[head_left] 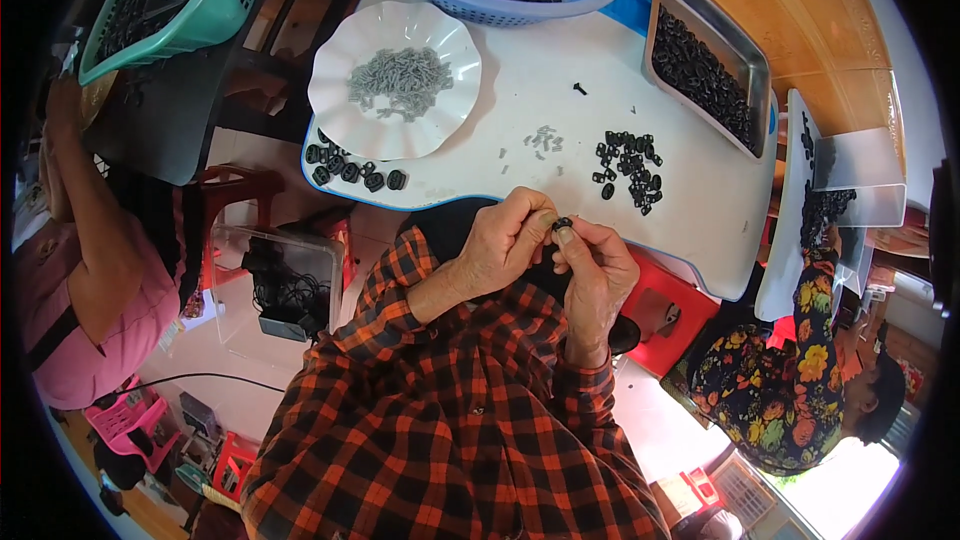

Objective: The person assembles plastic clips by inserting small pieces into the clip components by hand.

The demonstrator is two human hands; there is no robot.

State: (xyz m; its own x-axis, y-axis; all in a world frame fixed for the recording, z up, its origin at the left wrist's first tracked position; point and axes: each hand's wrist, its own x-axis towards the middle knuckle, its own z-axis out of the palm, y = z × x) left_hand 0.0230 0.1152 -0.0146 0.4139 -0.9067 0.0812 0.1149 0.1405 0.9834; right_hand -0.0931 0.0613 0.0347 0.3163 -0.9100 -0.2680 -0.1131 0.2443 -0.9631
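Observation:
My two hands meet just off the near edge of the white table (690,230). My right hand (598,275) pinches a small black plastic part (562,224) between thumb and forefinger. Right beside it, my left hand (508,238) is closed in a pinch, its fingertips against the part; anything between them is hidden. Beyond my hands lie a few small grey pieces (544,140) and a cluster of small black parts (628,168). A white scalloped plate (335,70) holds a heap of similar grey pieces (402,80). Several rounded black parts (350,172) sit by the plate.
A blue basket (480,2) and a metal tray (665,80), both holding black parts, stand at the back. A green basket (215,30) is at far left. Co-workers sit at left (110,280) and right (790,380). A red stool (665,315) stands beside me.

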